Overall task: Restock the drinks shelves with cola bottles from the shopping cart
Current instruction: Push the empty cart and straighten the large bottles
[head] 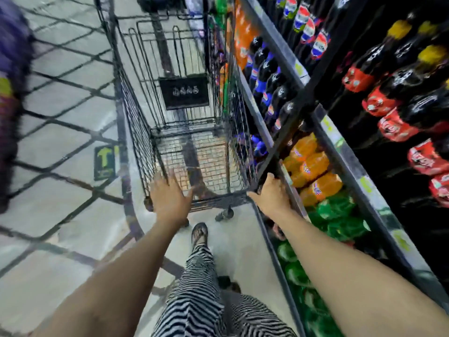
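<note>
The black wire shopping cart (136,122) stands in the aisle ahead of me, close against the drinks shelves (340,147) on the right. I see no bottles in its basket, only a black sign (184,93) on the inner flap. Dark cola bottles with red labels (393,127) fill the upper right shelf. My left hand (170,198) hovers with spread fingers over the cart's near left end, holding nothing. My right hand (273,193) has its fingers curled over the cart's near right corner, right beside a dark shelf upright. The whole view is motion-blurred.
Orange soda bottles (308,166) and green bottles (340,215) fill the low shelves by my right arm. Blue-labelled dark bottles (269,79) stand further along. A green arrow sticker (104,162) marks the tiled floor. A blurred purple shape (12,69) is at the left edge.
</note>
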`<state>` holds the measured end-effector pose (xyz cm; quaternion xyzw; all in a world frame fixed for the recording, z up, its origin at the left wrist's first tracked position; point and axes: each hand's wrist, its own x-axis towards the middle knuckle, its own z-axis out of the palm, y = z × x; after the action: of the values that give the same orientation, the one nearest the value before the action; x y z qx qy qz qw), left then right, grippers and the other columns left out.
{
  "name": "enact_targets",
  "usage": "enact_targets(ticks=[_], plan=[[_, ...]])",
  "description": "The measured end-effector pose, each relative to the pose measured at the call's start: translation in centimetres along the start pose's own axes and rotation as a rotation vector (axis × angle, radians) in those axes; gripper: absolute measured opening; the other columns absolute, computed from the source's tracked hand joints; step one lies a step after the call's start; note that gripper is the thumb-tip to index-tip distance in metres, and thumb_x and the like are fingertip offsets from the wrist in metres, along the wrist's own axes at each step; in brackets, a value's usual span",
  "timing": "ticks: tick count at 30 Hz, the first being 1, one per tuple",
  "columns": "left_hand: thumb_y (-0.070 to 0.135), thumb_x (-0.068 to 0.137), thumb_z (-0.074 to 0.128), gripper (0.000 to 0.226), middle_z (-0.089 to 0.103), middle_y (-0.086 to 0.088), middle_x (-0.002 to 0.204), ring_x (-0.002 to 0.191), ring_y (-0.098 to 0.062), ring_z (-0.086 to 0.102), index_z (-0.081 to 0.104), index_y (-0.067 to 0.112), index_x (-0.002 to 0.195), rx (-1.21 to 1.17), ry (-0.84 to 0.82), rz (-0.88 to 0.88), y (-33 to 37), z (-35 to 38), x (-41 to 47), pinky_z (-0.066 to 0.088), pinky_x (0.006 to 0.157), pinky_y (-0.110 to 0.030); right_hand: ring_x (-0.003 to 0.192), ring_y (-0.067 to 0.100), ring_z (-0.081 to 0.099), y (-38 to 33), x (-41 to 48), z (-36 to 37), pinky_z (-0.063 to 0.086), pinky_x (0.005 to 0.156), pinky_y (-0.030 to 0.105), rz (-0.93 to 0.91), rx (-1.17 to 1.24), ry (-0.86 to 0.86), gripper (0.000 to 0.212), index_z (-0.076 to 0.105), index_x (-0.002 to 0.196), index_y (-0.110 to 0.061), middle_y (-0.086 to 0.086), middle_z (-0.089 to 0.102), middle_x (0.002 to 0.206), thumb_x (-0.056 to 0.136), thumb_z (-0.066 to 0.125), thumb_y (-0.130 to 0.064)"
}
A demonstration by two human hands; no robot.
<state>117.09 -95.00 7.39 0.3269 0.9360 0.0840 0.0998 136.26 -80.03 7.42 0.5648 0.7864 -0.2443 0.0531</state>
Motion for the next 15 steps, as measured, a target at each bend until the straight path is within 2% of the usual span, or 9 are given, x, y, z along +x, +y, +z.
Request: enact_targets(ticks=[3, 6, 9, 11, 13, 15], plan=[[0.061, 0.089, 0.047, 0.091, 0.012, -0.029, 0.155, 0.145, -0.038, 0.010, 0.011, 0.006, 0.153, 0.029, 0.035, -0.155, -3.6, 2.4, -0.9, 0.012, 0.118, -0.044, 0.121, 0.043, 0.044, -0.2, 1.6, 1.3, 0.039, 0.097, 0.046, -0.010, -0.040, -0.050, 0.091, 0.016, 0.146, 0.000, 0.027, 0.043, 0.134, 0.086, 0.062, -0.050], [0.064, 0.088, 0.048, 0.098, 0.008, -0.028, 0.156, 0.145, -0.038, 0.009, 0.003, 0.006, 0.153, 0.040, -0.027, -0.246, -6.0, 4.4, -0.8, 0.013, 0.118, -0.045, 0.122, 0.045, 0.041, -0.7, 3.6, 2.7, 0.037, 0.098, 0.047, -0.013, -0.038, -0.080, 0.093, 0.010, 0.148, -0.003, 0.030, 0.041, 0.134, 0.086, 0.061, -0.050], [0.071, 0.080, 0.051, 0.109, 0.018, -0.027, 0.154, 0.142, -0.039, 0.020, -0.001, 0.008, 0.153, -0.020, -0.069, -0.322, -7.6, 5.5, 0.5, 0.023, 0.114, -0.046, 0.125, 0.046, 0.038, -1.3, 5.5, 3.7, 0.034, 0.101, 0.046, 0.002, -0.031, -0.126, 0.100, 0.001, 0.151, -0.006, 0.032, 0.038, 0.136, 0.086, 0.061, -0.051], [0.073, 0.075, 0.054, 0.114, 0.034, -0.028, 0.145, 0.132, -0.042, 0.037, -0.005, 0.014, 0.153, -0.099, -0.120, -0.345, -8.3, 5.9, 1.6, 0.037, 0.105, -0.050, 0.122, 0.045, 0.041, -1.1, 6.7, 4.5, 0.037, 0.098, 0.046, 0.015, -0.020, -0.171, 0.108, -0.007, 0.152, -0.011, 0.033, 0.040, 0.135, 0.082, 0.063, -0.055], [0.073, 0.072, 0.058, 0.120, 0.042, -0.029, 0.135, 0.118, -0.044, 0.049, -0.013, 0.018, 0.152, -0.179, -0.196, -0.342, -8.5, 6.2, 2.9, 0.046, 0.091, -0.051, 0.114, 0.044, 0.048, -0.7, 7.5, 5.3, 0.043, 0.093, 0.048, 0.015, 0.032, -0.229, 0.120, -0.020, 0.149, -0.022, 0.032, 0.043, 0.132, 0.075, 0.068, -0.058], [0.070, 0.069, 0.064, 0.127, 0.040, -0.030, 0.136, 0.111, -0.045, 0.054, -0.020, 0.019, 0.150, -0.257, -0.249, -0.333, -8.4, 6.1, 3.9, 0.048, 0.085, -0.050, 0.115, 0.043, 0.049, -0.5, 7.8, 5.6, 0.044, 0.095, 0.050, -0.007, 0.087, -0.267, 0.127, -0.029, 0.144, -0.033, 0.032, 0.041, 0.135, 0.071, 0.072, -0.057]])
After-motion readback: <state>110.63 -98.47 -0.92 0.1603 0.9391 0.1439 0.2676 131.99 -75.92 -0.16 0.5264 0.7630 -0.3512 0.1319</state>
